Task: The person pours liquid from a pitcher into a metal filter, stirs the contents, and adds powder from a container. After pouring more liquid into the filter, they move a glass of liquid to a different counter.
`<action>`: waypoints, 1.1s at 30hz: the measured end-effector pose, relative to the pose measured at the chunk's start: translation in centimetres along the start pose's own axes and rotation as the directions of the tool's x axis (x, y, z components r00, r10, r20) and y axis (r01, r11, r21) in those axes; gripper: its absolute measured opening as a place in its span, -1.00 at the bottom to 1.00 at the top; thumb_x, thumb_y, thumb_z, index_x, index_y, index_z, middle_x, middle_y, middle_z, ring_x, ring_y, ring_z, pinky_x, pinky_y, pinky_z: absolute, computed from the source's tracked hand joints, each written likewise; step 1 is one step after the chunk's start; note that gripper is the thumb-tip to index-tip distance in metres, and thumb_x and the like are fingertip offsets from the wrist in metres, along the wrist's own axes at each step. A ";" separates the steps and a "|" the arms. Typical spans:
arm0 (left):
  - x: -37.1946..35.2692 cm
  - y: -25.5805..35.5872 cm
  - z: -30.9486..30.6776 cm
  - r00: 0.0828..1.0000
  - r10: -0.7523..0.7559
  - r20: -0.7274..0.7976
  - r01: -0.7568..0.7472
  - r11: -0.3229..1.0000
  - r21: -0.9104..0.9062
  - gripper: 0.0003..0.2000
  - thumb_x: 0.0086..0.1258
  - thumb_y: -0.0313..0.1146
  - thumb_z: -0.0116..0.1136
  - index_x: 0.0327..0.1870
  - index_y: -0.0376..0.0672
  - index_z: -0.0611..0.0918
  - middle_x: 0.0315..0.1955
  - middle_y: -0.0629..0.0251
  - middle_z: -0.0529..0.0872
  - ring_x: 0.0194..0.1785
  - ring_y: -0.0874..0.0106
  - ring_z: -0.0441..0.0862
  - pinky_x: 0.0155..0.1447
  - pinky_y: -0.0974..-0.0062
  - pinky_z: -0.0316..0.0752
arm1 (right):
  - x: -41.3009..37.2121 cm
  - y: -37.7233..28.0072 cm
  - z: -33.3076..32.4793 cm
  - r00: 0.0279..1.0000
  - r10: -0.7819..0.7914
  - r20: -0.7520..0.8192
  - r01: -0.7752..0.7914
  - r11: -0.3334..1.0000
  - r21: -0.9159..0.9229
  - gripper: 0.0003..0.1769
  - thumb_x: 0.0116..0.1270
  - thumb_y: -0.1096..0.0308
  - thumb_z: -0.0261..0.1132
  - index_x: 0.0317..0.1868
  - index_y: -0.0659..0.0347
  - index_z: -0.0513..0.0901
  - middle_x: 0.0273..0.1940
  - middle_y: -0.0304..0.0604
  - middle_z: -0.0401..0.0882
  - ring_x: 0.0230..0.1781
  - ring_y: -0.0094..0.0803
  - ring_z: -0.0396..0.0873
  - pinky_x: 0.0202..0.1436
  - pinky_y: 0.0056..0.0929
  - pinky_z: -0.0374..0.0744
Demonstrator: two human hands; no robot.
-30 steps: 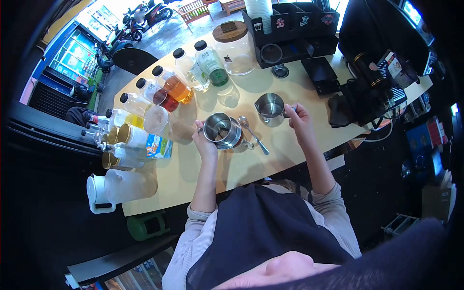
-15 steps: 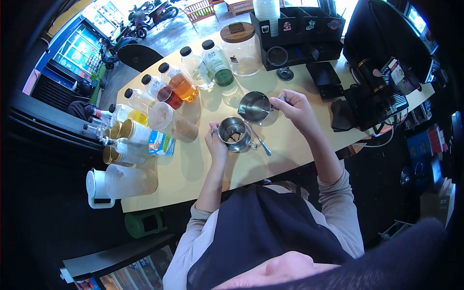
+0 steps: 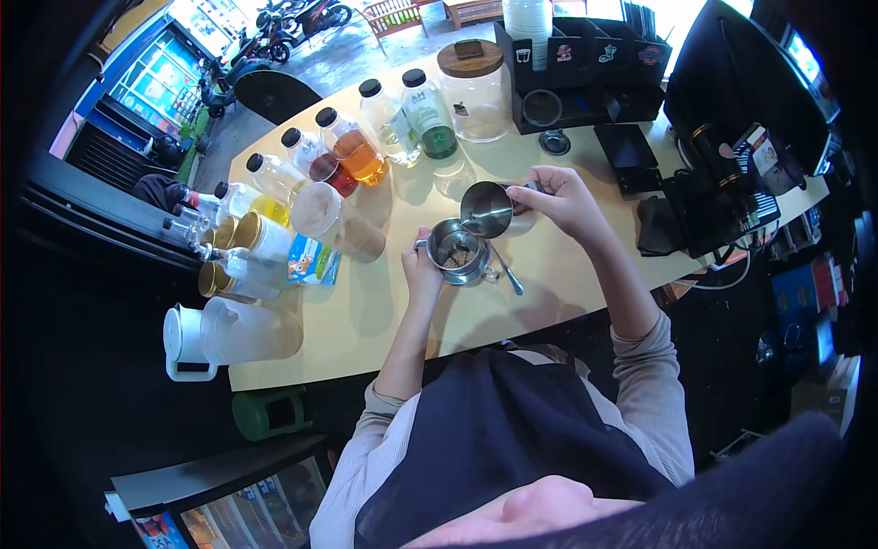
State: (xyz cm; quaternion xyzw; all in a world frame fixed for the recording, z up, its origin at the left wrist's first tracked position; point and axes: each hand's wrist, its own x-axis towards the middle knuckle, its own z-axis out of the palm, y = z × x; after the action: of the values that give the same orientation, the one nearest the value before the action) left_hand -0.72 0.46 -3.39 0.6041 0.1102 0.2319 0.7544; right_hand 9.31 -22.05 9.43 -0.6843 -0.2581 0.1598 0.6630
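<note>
My left hand (image 3: pixel 422 265) is closed on the handle of a metal cup (image 3: pixel 460 252), which has dark and light bits inside. My right hand (image 3: pixel 560 199) grips the handle of a metal pitcher (image 3: pixel 487 209), tilted toward the cup with its spout over the cup's rim. Whether liquid is running between them is too small to tell. A metal spoon (image 3: pixel 508 269) lies just right of the cup, beside a glass handle that shows at the cup's lower right.
Capped bottles (image 3: pixel 358 157) line the far left edge. A cloudy tub (image 3: pixel 338 220), blue carton (image 3: pixel 313 260) and plastic pitcher (image 3: pixel 249 331) stand left. Behind are a wooden-lidded jar (image 3: pixel 474 91) and black organizer (image 3: pixel 585 78); black trays (image 3: pixel 627 156) lie right.
The pitcher has tipped further, and its spout has come over the cup. The light pieces in the cup show less clearly. The whole view has shifted slightly.
</note>
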 end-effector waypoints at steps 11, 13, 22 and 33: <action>0.0 0.4 -0.1 1.000 0.020 -0.014 -0.017 0.980 0.198 -0.52 0.61 -0.07 -0.06 -0.33 -0.38 0.64 -0.55 0.32 0.67 -0.45 0.60 0.51 -0.35 0.53 0.44 | 1.8 -1.5 -0.3 0.991 -0.094 0.093 0.121 0.929 -0.351 -0.65 0.25 0.29 0.49 -0.55 0.23 0.51 -0.64 -0.51 0.41 -0.58 -0.85 0.28 -0.54 -0.70 0.20; -0.1 0.7 0.1 0.999 0.030 -0.030 -0.023 0.978 0.208 -0.51 0.61 -0.07 -0.06 -0.35 -0.38 0.63 -0.56 0.33 0.66 -0.46 0.60 0.50 -0.36 0.52 0.43 | 1.9 -2.0 -0.2 0.988 -0.104 0.111 0.139 0.914 -0.381 -0.64 0.25 0.28 0.49 -0.55 0.23 0.50 -0.64 -0.52 0.39 -0.58 -0.85 0.25 -0.55 -0.69 0.18; -0.2 0.9 -0.2 1.000 0.013 -0.027 -0.005 0.961 0.278 -0.53 0.61 -0.08 -0.07 -0.37 -0.34 0.63 -0.56 0.37 0.64 -0.45 0.62 0.47 -0.35 0.52 0.41 | 2.7 -2.6 0.7 0.989 -0.069 0.133 0.114 0.921 -0.373 -0.49 0.17 0.15 0.51 -0.63 0.26 0.39 -0.68 -0.42 0.23 -0.60 -0.72 0.15 -0.54 -0.55 0.14; 0.0 0.5 -0.1 0.998 0.058 -0.035 -0.047 0.964 0.263 -0.51 0.61 -0.10 -0.07 -0.38 -0.40 0.62 -0.62 0.32 0.63 -0.50 0.60 0.44 -0.41 0.46 0.37 | 3.0 -4.6 1.5 0.975 -0.069 0.210 0.169 0.845 -0.508 -0.56 0.24 0.27 0.49 -0.60 0.24 0.42 -0.64 -0.48 0.31 -0.57 -0.80 0.20 -0.54 -0.64 0.15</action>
State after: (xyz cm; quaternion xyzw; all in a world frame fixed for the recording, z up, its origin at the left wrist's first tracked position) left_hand -0.87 0.63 -2.98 0.6963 0.1397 0.2479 0.6589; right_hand 10.28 -19.12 14.30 -0.8035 -0.3939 0.1043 0.4340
